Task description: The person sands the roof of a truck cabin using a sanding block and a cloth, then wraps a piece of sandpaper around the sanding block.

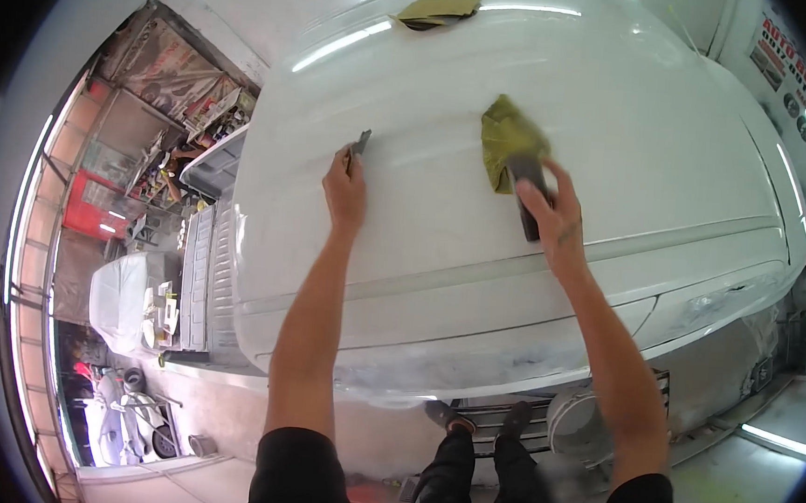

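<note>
My left hand is closed on a small dark object above the white vehicle panel; what exactly it is cannot be made out. Over the same panel, my right hand grips a dark, long block, thumb on its near side. A crumpled yellow-green cloth or sheet lies at the far end of the block, its edge blurred. Farther back on the panel sits a folded brown-yellow sheet.
Below the panel's near edge are my feet on a slatted metal platform, with a bucket to the right. At left stand a covered white vehicle, a motorcycle and cluttered shelves. A lettered banner hangs at right.
</note>
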Tool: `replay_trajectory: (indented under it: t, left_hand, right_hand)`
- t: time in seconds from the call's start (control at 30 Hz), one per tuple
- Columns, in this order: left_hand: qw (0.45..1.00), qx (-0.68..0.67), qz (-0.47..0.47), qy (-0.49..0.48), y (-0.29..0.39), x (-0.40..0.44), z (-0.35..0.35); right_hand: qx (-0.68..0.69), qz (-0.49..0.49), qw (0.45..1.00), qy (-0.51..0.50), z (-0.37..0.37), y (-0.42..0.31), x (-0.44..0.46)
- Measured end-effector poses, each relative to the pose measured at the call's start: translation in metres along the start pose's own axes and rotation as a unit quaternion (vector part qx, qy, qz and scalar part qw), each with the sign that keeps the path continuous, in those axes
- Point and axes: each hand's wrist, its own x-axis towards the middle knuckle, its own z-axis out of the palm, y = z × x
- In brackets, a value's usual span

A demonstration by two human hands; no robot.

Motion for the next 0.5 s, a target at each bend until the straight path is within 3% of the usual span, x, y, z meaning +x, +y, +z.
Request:
replay_trajectory:
  t: [0.03,0.07,0.13,0.2,0.23,0.33,0.37,0.43,0.47,0.5]
  left_hand:
    - [0.997,-0.057,-0.044,0.011,0.008,-0.014,-0.012]
    - [0.972,-0.214,-0.095,0.012,0.021,-0.026,-0.018]
    - [0.844,-0.501,-0.191,0.003,0.046,-0.072,-0.029]
    - [0.785,-0.573,-0.232,-0.033,0.078,-0.115,-0.047]
    - [0.75,-0.609,-0.253,-0.049,0.091,-0.136,-0.054]
    - [0.78,-0.562,-0.269,-0.064,0.112,-0.185,-0.069]
    - [0.814,-0.518,-0.252,-0.068,0.119,-0.202,-0.072]
    - [0.928,-0.323,-0.137,-0.123,0.102,-0.239,-0.062]
    - [0.946,-0.255,-0.111,-0.166,0.11,-0.258,-0.067]
    - [0.924,-0.327,-0.07,-0.183,0.157,-0.27,-0.086]
  right_hand:
    - [-0.026,-0.004,1.0,-0.01,-0.004,-0.006,-0.023]
    - [-0.05,-0.01,0.999,-0.018,-0.011,-0.011,-0.039]
    - [-0.081,0.013,0.996,-0.043,-0.02,-0.024,-0.06]
    - [-0.098,0.067,0.989,-0.084,-0.025,-0.027,-0.069]
    - [-0.126,0.049,0.985,-0.104,-0.029,-0.016,-0.067]
    - [0.126,0.106,0.977,-0.138,-0.021,0.003,-0.081]
    - [0.133,0.125,0.97,-0.157,-0.019,0.003,-0.093]
    - [0.201,0.196,0.943,-0.18,-0.007,-0.011,-0.127]
    - [0.259,0.249,0.915,-0.184,-0.001,-0.02,-0.144]
    - [0.224,0.248,0.92,-0.203,0.002,-0.023,-0.161]
